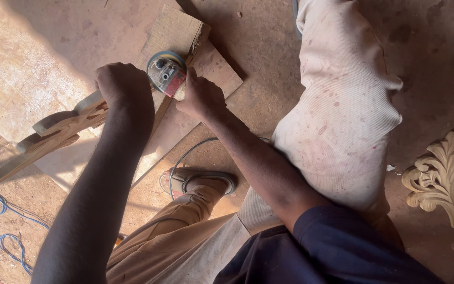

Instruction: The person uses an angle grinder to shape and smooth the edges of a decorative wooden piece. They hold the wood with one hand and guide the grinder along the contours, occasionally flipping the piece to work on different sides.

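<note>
Two hands share the work on one carved wooden piece (53, 131), a curved, pale length of timber that lies slanting across a flat board (185, 58) on the dusty floor (426, 63). The left hand (123, 87) is clenched over the upper end of the carving, pressing it down, apparently so that it cannot skid while it is worked. The right hand (202, 97) is wrapped around the body of a small angle grinder (167, 72), whose round disc guard and red head sit just above the wood, between the two hands. Its grey cable (185, 158) trails back past the sandalled foot (200, 181), clear of the disc. The person crouches low with a knee raised, bringing both arms over the piece. Well apart, to the right, a finished leaf-shaped carving (442, 171) lies on the floor; blue cord (6, 236) lies at the left edge.
</note>
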